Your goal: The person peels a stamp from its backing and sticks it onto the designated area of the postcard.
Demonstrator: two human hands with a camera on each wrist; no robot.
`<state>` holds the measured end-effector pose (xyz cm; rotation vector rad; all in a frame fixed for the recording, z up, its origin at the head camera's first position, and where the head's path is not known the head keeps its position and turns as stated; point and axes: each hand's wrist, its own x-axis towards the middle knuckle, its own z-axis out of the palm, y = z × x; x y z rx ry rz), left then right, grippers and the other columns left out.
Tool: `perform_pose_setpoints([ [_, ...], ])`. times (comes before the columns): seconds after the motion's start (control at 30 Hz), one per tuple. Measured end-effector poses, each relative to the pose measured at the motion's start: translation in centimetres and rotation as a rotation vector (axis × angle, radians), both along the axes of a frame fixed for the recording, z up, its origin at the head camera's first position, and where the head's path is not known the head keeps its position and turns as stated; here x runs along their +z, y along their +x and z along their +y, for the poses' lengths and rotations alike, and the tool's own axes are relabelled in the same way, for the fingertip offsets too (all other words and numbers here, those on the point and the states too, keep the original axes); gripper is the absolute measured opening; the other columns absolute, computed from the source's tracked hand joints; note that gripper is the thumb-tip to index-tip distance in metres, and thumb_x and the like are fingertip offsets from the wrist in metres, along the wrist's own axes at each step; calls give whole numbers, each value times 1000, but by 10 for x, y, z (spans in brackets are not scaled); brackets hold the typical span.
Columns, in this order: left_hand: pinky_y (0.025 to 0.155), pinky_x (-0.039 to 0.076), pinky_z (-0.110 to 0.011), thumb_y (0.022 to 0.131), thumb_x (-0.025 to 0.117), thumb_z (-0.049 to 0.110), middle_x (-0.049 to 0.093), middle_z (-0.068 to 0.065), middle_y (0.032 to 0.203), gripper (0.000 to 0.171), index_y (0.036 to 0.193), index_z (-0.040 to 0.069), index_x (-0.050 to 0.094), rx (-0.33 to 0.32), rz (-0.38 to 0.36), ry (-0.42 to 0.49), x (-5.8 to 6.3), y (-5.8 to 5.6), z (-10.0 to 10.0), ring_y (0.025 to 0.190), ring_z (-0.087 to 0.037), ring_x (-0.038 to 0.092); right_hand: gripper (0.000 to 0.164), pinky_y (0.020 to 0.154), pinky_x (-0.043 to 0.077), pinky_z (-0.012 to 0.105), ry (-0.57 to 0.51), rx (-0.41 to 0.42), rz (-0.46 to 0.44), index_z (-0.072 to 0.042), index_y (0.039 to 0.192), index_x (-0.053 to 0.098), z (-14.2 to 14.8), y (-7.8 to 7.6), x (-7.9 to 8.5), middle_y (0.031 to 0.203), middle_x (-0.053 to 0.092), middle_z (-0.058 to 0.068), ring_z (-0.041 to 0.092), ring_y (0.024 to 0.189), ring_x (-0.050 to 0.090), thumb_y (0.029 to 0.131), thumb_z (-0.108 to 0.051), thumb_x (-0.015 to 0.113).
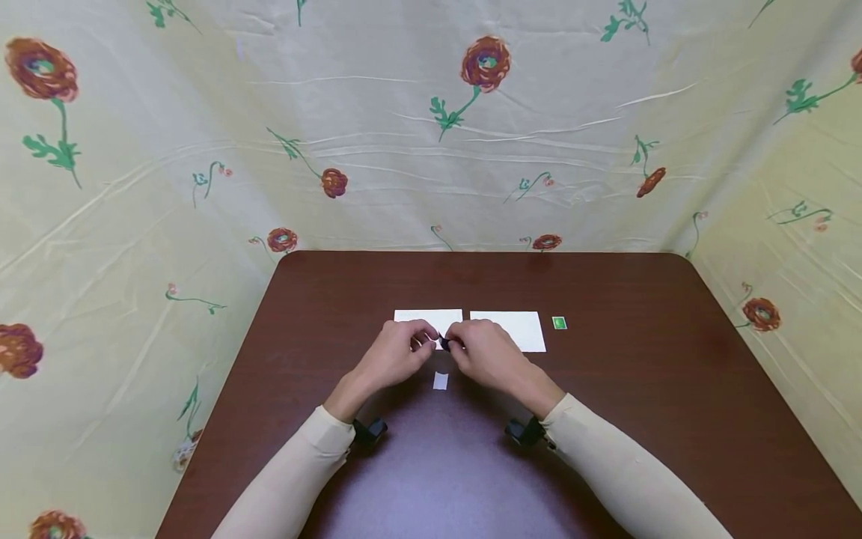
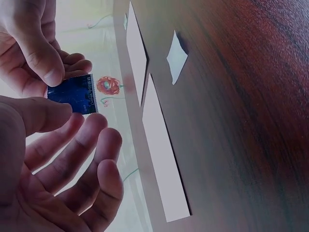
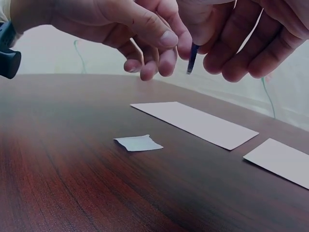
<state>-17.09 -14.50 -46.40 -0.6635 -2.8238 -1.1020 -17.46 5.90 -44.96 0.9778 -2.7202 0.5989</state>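
Observation:
In the left wrist view a small dark blue stamp (image 2: 77, 94) with a toothed edge and fine lettering is held up above the table. My right hand (image 1: 488, 352) pinches it between thumb and fingers. My left hand (image 1: 393, 350) is right beside it, its fingers loosely bent and spread. The left thumb (image 2: 48, 113) overlaps the stamp's lower edge in that view. From the right wrist the stamp (image 3: 192, 59) shows nearly edge-on, left fingertips close by. Below the hands lies a small white paper piece (image 1: 441, 381) with curled corners.
Two white paper rectangles lie side by side beyond the hands: a left one (image 1: 420, 315) and a right one (image 1: 525, 331). Right of them is a small green stamp (image 1: 560, 323) with a pale border. Flowered cloth (image 1: 377, 112) hangs around the brown table (image 1: 619, 292).

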Motion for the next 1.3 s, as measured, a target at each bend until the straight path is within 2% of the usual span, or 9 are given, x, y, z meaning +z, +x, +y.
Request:
perform_pose_setpoints([
  [0.2, 63, 52, -23, 89, 69, 11, 73, 5, 80, 8, 95, 14, 73, 37, 23, 20, 1, -2, 0, 70, -7, 66, 9, 55, 42, 25, 24, -18, -1, -18, 87, 72, 0, -2, 0, 68, 57, -10, 8, 60, 50, 92, -16, 64],
  [0.33, 64, 52, -23, 89, 70, 10, 71, 7, 78, 6, 90, 15, 75, 48, 50, 23, 3, -4, 1, 68, -5, 64, 9, 55, 42, 24, 25, -15, 8, -18, 87, 72, 2, -5, 1, 69, 60, -10, 7, 60, 50, 91, -17, 64],
  [0.5, 63, 51, -23, 90, 71, 13, 70, 8, 76, 6, 87, 16, 75, 66, 40, 17, 7, -8, 4, 67, -5, 62, 8, 56, 44, 24, 27, -29, -5, -17, 91, 74, 6, -11, 7, 73, 62, -9, 7, 61, 51, 92, -18, 66],
  [0.7, 62, 51, -25, 91, 70, 16, 71, 6, 78, 5, 90, 15, 75, 83, 42, 11, 20, -16, 8, 69, -8, 62, 10, 59, 45, 25, -4, -44, -54, -14, 94, 74, 12, -21, 22, 75, 64, -8, 10, 63, 53, 93, -20, 66],
  [0.97, 65, 52, -26, 93, 69, 19, 72, 4, 80, 8, 91, 13, 75, 78, 62, 27, 42, -29, 12, 71, -10, 64, 13, 63, 50, 26, -77, -51, -72, -12, 96, 75, 17, -37, 37, 81, 71, -3, 9, 67, 59, 95, -21, 65],
  [1.1, 66, 52, -27, 93, 68, 20, 72, 3, 81, 10, 91, 13, 75, 97, 47, 49, 47, -35, 15, 72, -10, 64, 12, 61, 50, 25, -118, -63, -94, -12, 96, 75, 19, -44, 39, 80, 71, -3, 9, 66, 59, 95, -21, 66],
  [1.3, 65, 52, -28, 93, 68, 21, 72, 3, 79, 11, 91, 13, 76, 136, -10, 82, 47, -43, 17, 72, -12, 65, 11, 60, 50, 25, -153, -55, -143, -13, 93, 74, 21, -53, 38, 77, 69, -4, 11, 66, 58, 95, -21, 67],
])
